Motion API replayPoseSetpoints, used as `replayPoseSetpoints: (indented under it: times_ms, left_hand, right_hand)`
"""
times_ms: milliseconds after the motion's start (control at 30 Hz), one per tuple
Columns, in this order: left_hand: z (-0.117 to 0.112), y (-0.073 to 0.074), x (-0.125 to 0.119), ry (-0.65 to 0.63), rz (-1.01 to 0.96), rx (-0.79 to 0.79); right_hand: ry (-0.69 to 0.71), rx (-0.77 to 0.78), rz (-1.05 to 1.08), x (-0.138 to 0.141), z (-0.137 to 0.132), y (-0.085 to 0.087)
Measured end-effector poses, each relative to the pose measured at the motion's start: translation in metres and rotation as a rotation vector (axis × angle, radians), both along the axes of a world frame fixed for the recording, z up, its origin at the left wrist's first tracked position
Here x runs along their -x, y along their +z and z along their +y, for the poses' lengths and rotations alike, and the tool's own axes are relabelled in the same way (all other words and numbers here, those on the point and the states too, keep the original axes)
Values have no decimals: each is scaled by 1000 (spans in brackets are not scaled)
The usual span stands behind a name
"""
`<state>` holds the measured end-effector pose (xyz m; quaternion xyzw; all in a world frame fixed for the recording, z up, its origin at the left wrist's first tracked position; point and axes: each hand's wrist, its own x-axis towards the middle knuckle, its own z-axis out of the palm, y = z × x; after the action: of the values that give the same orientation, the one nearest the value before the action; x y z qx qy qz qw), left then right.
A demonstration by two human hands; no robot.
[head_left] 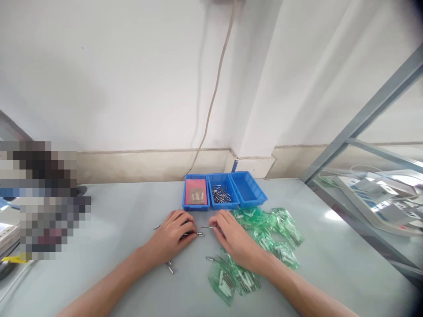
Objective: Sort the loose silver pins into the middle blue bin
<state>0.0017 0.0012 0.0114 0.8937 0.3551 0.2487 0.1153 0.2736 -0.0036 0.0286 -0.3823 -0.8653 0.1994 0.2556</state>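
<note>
My left hand (174,231) is curled over a bunch of small metal pins (200,234), whose ends stick out past the fingertips. More loose pins (170,267) lie on the table just below and behind that hand. A short way to the right, my right hand (228,231) pinches one thin metal pin (206,227), its tip pointing toward the left hand. Under and beside the right wrist are several green plastic bags (222,281) filled with metal parts. Another single pin (209,258) rests near these bags. My palms hide part of what lies beneath them.
Three blue bins stand together at the back: one with a pink sheet (195,184) and a small clear packet, one with metal pins (220,194), and an unfilled bin (247,189). A metal frame (357,110) rises at the right. A blurred-out person is at the left.
</note>
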Motion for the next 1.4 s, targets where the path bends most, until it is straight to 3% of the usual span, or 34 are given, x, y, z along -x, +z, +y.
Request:
replayPoseSetpoints:
  times_ms: [133,333,667,867,1400]
  left_hand:
    - [0,-1,0,5,-8,-8]
    - [-1,-3,1,12,-11,-12]
    - [2,-9,1,60,-14,-143]
    - [3,-12,1,81,-12,-177]
    - [3,-12,1,84,-38,-179]
  right_hand:
    - [-150,68,167,-6,4,-1]
    - [-246,49,198,-8,7,-4]
    - [-153,31,208,-6,9,-1]
    - [-225,76,244,-5,6,-1]
    - [-216,218,312,-6,3,5]
